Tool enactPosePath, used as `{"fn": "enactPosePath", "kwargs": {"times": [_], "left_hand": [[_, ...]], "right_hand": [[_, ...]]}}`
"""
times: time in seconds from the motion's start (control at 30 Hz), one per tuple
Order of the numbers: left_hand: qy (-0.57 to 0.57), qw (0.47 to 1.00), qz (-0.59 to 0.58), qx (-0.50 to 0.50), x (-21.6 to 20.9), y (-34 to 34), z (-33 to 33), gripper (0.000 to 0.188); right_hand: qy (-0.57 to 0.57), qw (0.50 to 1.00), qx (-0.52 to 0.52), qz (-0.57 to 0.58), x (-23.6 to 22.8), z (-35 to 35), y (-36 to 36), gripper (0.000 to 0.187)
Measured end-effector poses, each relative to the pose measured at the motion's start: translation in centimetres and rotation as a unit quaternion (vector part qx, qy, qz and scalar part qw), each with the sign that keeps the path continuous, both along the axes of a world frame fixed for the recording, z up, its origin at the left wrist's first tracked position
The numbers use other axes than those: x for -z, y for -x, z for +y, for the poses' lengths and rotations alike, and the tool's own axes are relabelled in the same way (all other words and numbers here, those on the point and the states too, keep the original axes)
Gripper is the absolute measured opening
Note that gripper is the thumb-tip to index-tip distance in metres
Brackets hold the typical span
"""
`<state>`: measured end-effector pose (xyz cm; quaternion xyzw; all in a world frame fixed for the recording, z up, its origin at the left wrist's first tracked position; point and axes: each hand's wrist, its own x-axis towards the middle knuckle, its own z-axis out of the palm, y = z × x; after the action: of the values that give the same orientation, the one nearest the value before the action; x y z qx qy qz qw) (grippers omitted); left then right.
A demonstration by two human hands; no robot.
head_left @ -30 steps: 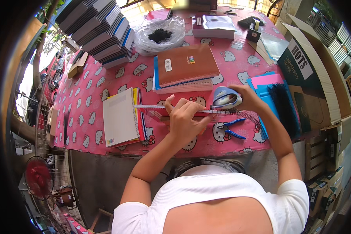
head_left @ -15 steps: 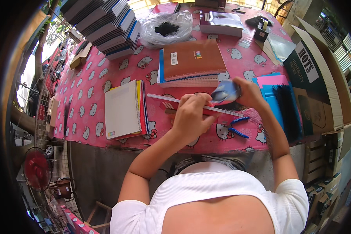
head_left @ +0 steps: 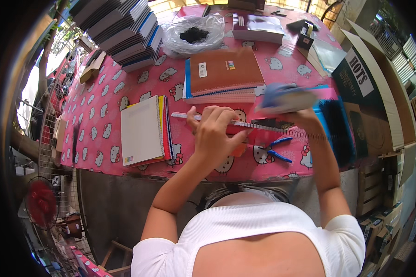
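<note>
The left hand (head_left: 215,129) holds the notebook (head_left: 252,124) at the near side of the table (head_left: 90,164). A notebook pile (head_left: 143,131) lies to its left, the pliers (head_left: 279,153) to its right, and a second pile (head_left: 224,71) behind it. At the far left stands the tall stack (head_left: 118,32), with the plastic bag (head_left: 172,41) to its right. The box (head_left: 370,99) stands at the right.

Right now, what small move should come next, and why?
Perhaps the right hand should bring the blue-and-white object to the loose stretch of coil while the left hand steadies the notebook: the coil juts past the notebook's right end, and the blurred object seems apart from it.
</note>
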<state>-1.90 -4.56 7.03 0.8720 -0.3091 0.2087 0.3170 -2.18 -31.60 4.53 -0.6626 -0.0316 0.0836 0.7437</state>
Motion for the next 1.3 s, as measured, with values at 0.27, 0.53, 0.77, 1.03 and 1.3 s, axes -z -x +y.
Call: {"fn": "enactPosePath", "kwargs": {"times": [0.27, 0.53, 0.77, 1.03, 1.3], "left_hand": [[0.013, 0.998, -0.020, -0.061, 0.3, -1.0, 2.3, 0.031], [-0.017, 0.992, 0.013, -0.122, -0.1, -1.4, 3.9, 0.037], [0.020, 0.991, 0.024, -0.130, 0.3, -1.8, 4.6, 0.039], [0.170, 0.978, 0.075, -0.093, 2.1, -2.8, 6.8, 0.046], [0.444, 0.869, 0.216, 0.025, 3.6, -3.1, 8.3, 0.039]], "right_hand": [[-0.036, 0.989, -0.093, -0.109, 0.4, 2.9, -2.4, 0.059], [0.030, 0.980, -0.144, -0.135, -0.5, 5.2, -3.6, 0.063], [0.337, 0.901, -0.127, -0.241, 1.3, 6.7, -7.4, 0.059], [0.311, 0.933, -0.106, -0.147, -0.9, 9.0, -9.7, 0.062], [-0.008, 0.980, -0.162, -0.112, 0.0, 10.6, -9.5, 0.051]]}}
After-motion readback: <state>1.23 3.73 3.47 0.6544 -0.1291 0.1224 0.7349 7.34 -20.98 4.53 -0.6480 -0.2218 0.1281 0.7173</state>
